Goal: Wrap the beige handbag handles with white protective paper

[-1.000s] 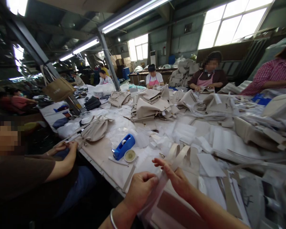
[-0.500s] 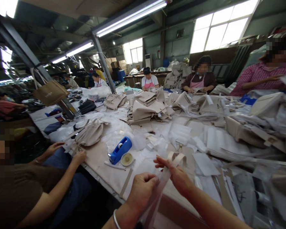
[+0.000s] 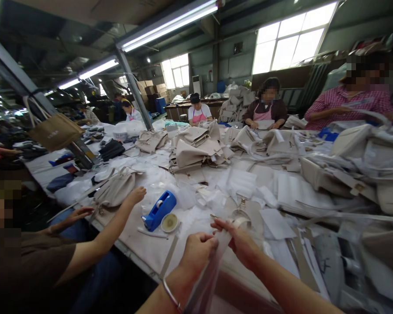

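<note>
My left hand (image 3: 198, 252) is closed, thumb and forefinger pinching the edge of a translucent plastic film (image 3: 210, 275) that hangs down toward me. Opposite it, my right hand (image 3: 238, 240) grips the film's upper part between thumb and fingers, its fingertips reaching left. Just behind the right hand, a looped beige strap (image 3: 243, 220) with a gold-coloured clasp rises from a bag part; the hand hides some of it. Left of my hands stand a blue tape dispenser (image 3: 159, 210) and a small round dish (image 3: 169, 223).
Beige handbags (image 3: 196, 150) are heaped mid-table. White foam sheets (image 3: 293, 192) and wrapped bags (image 3: 383, 161) lie to the right. At the left, a co-worker's arm (image 3: 118, 224) extends over the table edge near a beige bag (image 3: 118, 189). Other people sit along the far side.
The view has shifted slightly to the right. My hands keep hold of the film in nearly the same pose. The co-worker's hand at left has moved off the bag, outward over the table.
</note>
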Motion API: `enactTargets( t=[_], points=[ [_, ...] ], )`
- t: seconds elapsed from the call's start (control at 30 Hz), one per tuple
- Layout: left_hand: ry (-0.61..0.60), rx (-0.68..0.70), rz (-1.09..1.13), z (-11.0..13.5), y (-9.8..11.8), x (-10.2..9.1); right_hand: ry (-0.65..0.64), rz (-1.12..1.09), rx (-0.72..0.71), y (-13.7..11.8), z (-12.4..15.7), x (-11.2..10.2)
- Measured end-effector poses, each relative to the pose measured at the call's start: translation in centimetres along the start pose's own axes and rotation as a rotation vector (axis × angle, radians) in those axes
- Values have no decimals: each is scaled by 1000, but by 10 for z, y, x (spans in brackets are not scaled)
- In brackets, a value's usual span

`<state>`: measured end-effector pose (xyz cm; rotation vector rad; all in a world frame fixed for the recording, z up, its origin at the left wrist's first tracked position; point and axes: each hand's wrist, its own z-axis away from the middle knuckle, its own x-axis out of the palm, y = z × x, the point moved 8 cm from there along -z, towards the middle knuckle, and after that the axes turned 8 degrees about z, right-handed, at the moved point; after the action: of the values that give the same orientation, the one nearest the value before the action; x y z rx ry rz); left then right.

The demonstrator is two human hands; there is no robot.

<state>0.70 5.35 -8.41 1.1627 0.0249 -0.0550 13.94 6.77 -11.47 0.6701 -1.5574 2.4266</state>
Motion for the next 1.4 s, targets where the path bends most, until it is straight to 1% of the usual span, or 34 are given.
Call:
enactTargets(
  t=[0.07,0.13,0.17,0.23,0.3,0.33,0.37,0.4,0.5,0.57,0.6,0.63,0.7,0.77,0.83,0.9,1.07,1.2,1.3,1.33,1.4],
  points=[
    [-29,-26,53,-9,-8,6,-83,71,19,16,7,8],
    [-33,-37,53,-16,-14,10,-100,-4,88,23,4,3],
    [-20,-41,34,-18,-17,10,-70,-83,136,23,-1,-4],
    [14,-55,-11,-23,-21,10,43,-217,236,18,-15,-25],
    [30,-77,-39,-31,-25,12,161,-245,305,14,-28,-44],
    [28,-86,-45,-37,-25,14,199,-225,315,14,-31,-49],
    [19,-91,-46,-43,-26,17,210,-193,308,14,-33,-51],
    [7,-94,-44,-50,-26,20,197,-161,285,17,-33,-49],
    [-26,-103,-46,-69,-26,32,85,-103,213,29,-27,-37],
    [-37,-117,-53,-78,-27,39,33,-120,233,36,-26,-37],
    [-38,-124,-57,-81,-28,42,42,-151,260,38,-28,-43],
    [-38,-130,-64,-83,-29,45,77,-186,297,39,-33,-52],
    [-39,-138,-85,-87,-29,49,192,-244,366,38,-45,-75],
    [-43,-138,-112,-91,-29,53,302,-251,412,37,-58,-94],
    [-45,-136,-139,-97,-28,57,350,-237,421,39,-67,-104],
    [-48,-132,-162,-106,-27,61,365,-224,399,45,-70,-105],
    [-94,-152,-212,-131,-32,79,349,-184,351,55,-66,-99],
    [-91,-168,-289,-147,-37,88,324,-198,331,46,-61,-98],
    [-95,-180,-339,-153,-40,91,341,-231,291,38,-51,-94],
    [-105,-185,-352,-154,-40,91,334,-245,306,39,-47,-90],
    [-132,-192,-367,-155,-40,92,266,-285,394,48,-40,-75]
  ],
)
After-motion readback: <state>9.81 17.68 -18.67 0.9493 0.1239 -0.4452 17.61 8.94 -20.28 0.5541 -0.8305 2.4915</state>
